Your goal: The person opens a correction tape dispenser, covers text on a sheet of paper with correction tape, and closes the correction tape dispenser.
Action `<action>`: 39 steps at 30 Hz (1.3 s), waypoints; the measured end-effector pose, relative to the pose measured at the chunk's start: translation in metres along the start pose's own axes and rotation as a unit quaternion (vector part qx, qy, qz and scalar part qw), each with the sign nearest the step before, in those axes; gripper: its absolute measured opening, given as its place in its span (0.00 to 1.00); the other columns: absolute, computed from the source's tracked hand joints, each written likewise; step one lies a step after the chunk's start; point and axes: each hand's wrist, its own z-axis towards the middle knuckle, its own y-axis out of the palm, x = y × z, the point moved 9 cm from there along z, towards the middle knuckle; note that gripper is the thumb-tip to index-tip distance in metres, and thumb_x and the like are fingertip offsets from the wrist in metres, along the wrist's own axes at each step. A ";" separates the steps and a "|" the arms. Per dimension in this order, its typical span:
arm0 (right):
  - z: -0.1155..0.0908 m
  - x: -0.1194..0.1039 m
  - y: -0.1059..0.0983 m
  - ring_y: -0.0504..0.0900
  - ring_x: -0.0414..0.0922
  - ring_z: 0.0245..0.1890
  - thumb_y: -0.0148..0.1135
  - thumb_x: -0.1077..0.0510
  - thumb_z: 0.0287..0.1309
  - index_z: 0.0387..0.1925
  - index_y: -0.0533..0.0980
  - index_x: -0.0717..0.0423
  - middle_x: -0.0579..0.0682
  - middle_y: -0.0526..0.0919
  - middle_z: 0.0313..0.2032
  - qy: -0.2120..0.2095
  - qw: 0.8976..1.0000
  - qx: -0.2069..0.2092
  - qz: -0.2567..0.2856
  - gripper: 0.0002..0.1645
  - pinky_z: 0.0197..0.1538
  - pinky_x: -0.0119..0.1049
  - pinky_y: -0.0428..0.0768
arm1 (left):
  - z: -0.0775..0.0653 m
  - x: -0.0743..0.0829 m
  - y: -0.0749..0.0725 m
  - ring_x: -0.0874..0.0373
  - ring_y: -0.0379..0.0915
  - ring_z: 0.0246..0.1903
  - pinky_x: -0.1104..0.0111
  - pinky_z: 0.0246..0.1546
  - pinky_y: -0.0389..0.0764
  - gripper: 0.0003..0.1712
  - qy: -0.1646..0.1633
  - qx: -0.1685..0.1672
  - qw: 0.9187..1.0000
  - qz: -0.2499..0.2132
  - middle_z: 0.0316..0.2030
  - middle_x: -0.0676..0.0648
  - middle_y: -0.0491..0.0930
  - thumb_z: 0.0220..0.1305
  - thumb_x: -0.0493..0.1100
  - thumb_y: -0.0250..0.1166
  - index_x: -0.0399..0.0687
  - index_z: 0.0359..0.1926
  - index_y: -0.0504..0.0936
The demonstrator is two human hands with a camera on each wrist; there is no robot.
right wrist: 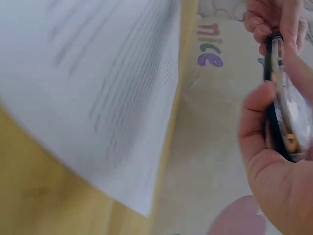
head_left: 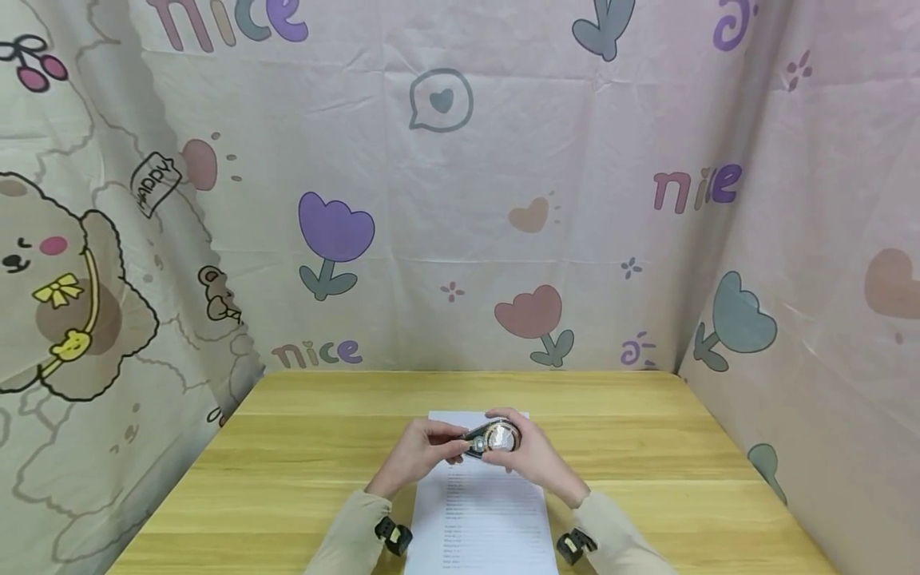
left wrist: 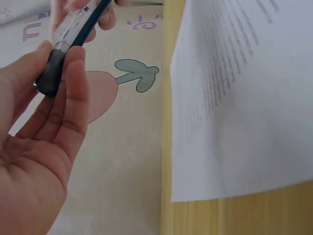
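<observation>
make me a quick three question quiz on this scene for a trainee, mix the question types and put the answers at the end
1. Which hand grips the narrow end of the correction tape dispenser?
2. What lies on the wooden table? A) a notebook B) a printed sheet C) a ruler
3. True or false: the correction tape dispenser is lying flat on the wooden table.

Key:
1. The left hand; the right hand holds the wide end.
2. B
3. False; both hands hold it up above the table.
</observation>
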 end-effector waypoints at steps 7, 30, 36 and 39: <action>-0.002 0.018 0.001 0.78 0.38 0.33 0.67 0.61 0.60 0.56 0.69 0.69 0.52 0.81 0.42 0.097 0.949 0.063 0.295 0.26 0.31 0.24 0.78 | 0.004 0.013 -0.003 0.59 0.84 0.28 0.67 0.33 0.87 0.15 0.036 0.036 0.998 -0.040 0.35 0.39 0.87 0.61 0.41 0.70 0.38 0.46 0.86; -0.003 0.015 0.007 0.78 0.38 0.29 0.66 0.58 0.61 0.43 0.77 0.59 0.45 0.85 0.33 0.084 0.925 0.099 0.357 0.12 0.24 0.27 0.76 | 0.008 0.020 -0.002 0.59 0.83 0.27 0.65 0.32 0.86 0.14 0.039 0.035 0.998 -0.035 0.36 0.38 0.87 0.60 0.40 0.70 0.39 0.46 0.86; -0.001 0.020 0.006 0.74 0.37 0.21 0.68 0.55 0.59 0.45 0.77 0.62 0.46 0.83 0.29 0.101 0.942 0.092 0.306 0.17 0.22 0.26 0.74 | 0.006 0.013 -0.007 0.59 0.81 0.27 0.58 0.33 0.86 0.11 0.015 0.024 0.999 0.022 0.35 0.44 0.86 0.61 0.42 0.70 0.44 0.44 0.87; 0.000 0.024 0.003 0.77 0.37 0.21 0.69 0.54 0.58 0.47 0.76 0.64 0.47 0.85 0.30 0.110 0.945 0.096 0.292 0.22 0.22 0.27 0.77 | 0.004 0.010 -0.011 0.59 0.80 0.27 0.56 0.33 0.86 0.12 0.013 0.024 0.998 0.063 0.35 0.46 0.86 0.62 0.41 0.69 0.42 0.45 0.86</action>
